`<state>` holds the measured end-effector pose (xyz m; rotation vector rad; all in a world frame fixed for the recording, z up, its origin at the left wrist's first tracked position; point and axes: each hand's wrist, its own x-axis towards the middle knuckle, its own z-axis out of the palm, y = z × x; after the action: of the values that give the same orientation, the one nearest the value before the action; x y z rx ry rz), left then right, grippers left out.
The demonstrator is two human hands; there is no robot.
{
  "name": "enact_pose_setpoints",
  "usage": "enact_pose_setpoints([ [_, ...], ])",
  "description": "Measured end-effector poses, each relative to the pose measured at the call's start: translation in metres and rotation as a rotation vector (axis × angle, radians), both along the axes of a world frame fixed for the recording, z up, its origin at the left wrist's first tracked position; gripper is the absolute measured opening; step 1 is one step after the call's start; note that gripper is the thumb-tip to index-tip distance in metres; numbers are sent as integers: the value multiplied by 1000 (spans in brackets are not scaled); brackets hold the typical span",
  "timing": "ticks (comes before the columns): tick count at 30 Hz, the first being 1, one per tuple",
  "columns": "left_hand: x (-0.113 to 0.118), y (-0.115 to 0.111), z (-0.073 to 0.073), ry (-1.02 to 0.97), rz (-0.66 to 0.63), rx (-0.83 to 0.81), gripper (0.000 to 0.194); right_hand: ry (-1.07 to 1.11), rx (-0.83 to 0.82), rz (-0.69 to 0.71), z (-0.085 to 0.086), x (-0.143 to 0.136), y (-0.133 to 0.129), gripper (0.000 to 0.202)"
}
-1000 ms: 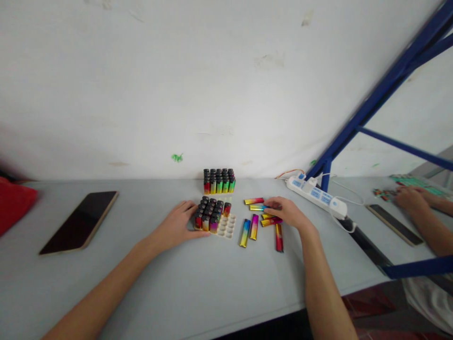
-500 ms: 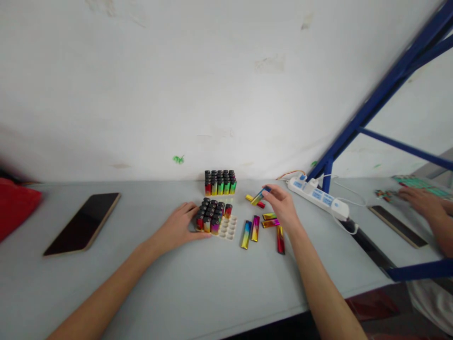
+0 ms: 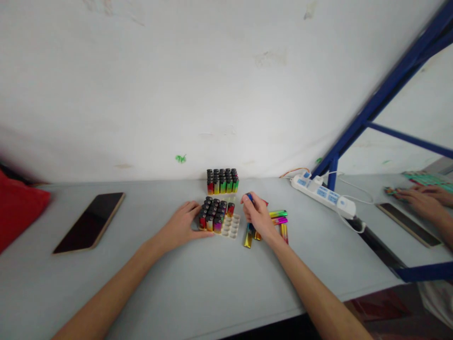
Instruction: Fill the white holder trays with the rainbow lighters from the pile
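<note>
A white tray (image 3: 231,230) with round-ended slots holds several upright lighters (image 3: 212,215) with black tops and shiny coloured bodies. Its right-hand slots show bare. My left hand (image 3: 182,221) grips the tray's left side, thumb along the front edge and fingers behind. Just right of the tray, my right hand (image 3: 260,215) is closed around a blue-ended lighter (image 3: 249,196), most of it hidden by the fingers. Below and beside that hand lie loose lighters, among them a blue-and-yellow lighter (image 3: 248,239) and a magenta lighter (image 3: 280,220), some partly covered.
Behind the tray, a second block of upright lighters (image 3: 222,181) stands near the wall. A phone-like dark slab (image 3: 90,222) and red cloth (image 3: 17,210) are at left. On the right are a power strip (image 3: 322,193), a blue frame (image 3: 348,137) and another person's hands (image 3: 421,200).
My right hand has moved left with the lighter, from above the loose pile to beside the tray, and the lighter has turned more upright. My left hand stays on the tray.
</note>
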<state>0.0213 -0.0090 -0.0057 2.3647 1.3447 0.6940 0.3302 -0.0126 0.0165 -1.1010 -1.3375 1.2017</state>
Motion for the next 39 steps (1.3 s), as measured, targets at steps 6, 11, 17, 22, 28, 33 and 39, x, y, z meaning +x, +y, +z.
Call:
enact_pose_setpoints([
  [6, -2, 3, -5, -17, 3, 21, 67, -350, 196, -165, -7, -4, 0, 67],
  [11, -1, 3, -5, -2, 0, 23, 68, -438, 179, -151, -10, -7, -1, 50],
  [17, 0, 3, -5, -6, 12, 12, 69, -462, 222, -167, -9, -8, -3, 46],
  [22, 0, 3, -4, -7, 5, 8, 66, -474, 313, -115, -2, -1, -6, 43],
  [28, 0, 2, -6, -2, 9, 15, 70, -642, 540, -59, 4, 11, -8, 47],
  [33, -1, 2, -6, -8, 8, 1, 71, -688, 452, 32, 6, 15, -7, 62],
  [39, 0, 1, -3, -6, 8, 7, 70, -717, 358, 74, 7, 12, -8, 61],
])
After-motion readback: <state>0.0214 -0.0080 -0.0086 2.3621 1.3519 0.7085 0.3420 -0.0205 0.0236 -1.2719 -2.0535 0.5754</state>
